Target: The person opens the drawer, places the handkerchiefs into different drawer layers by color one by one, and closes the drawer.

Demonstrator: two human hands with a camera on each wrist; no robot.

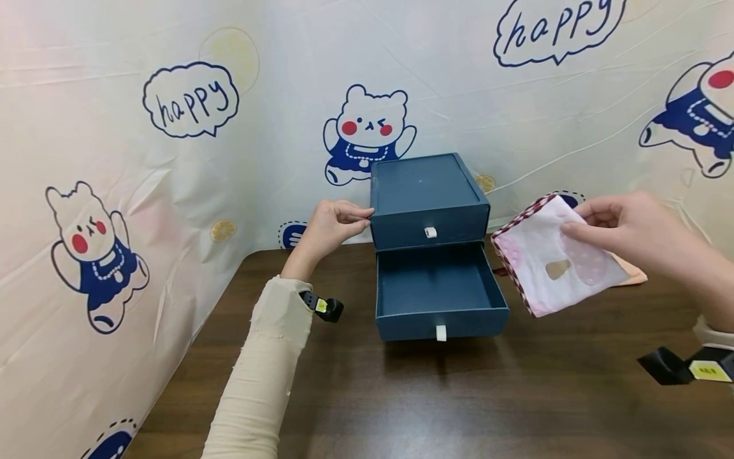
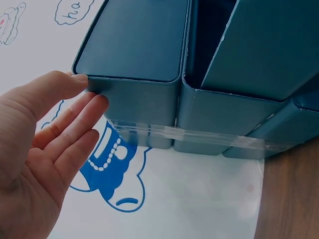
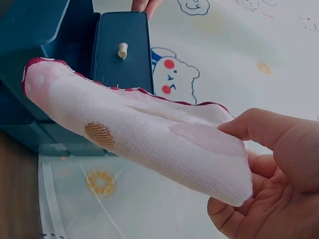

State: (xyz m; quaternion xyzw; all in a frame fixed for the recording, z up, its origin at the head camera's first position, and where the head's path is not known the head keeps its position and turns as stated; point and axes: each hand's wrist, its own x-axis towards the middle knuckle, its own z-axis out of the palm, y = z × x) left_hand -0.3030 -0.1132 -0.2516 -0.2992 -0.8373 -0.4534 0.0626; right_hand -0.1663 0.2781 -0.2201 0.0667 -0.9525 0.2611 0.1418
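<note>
A dark blue drawer box stands on the table, its upper drawer closed. The lower drawer is pulled out, with its bare bottom showing. With fingers nearly straight, my left hand touches the box's left front edge near the top; in the left wrist view its thumb tip lies on the corner. To the right of the box, my right hand pinches a folded white handkerchief between thumb and fingers. It has pink patches, a tan spot and red checked trim, and hangs above the table.
The brown wooden table runs up to a printed curtain behind the box. A peach-coloured piece shows past the handkerchief's right edge, mostly hidden. White pull tabs stick out from the drawer fronts.
</note>
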